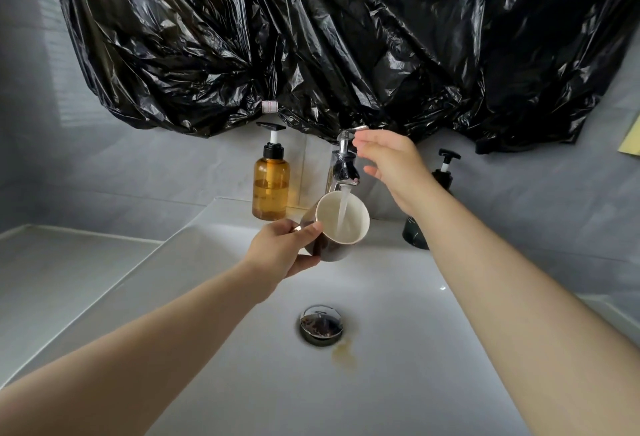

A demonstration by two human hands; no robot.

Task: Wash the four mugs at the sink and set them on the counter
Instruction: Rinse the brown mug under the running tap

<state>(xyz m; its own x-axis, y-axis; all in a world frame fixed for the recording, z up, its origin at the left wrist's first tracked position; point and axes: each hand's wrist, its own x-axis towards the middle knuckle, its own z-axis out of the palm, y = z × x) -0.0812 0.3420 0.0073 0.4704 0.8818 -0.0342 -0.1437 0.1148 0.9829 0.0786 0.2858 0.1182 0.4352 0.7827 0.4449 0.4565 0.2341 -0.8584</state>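
Grey wall [145,172] (black plastic [311,37] above)

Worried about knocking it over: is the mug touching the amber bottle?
Apart. The head view shows a clear gap between the mug and the amber bottle.

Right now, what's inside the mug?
Water from the faucet streams into the mug in the left hand. Its inside is pale; whether water has pooled is hidden.

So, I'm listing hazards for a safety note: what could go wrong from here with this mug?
1. The mug is tilted and held by the left hand alone; wet, it could slip from that grip into the sink.
2. The water hitting its tilted inside may splash out.
3. The right forearm crosses in front of the dark pump bottle and might knock it.
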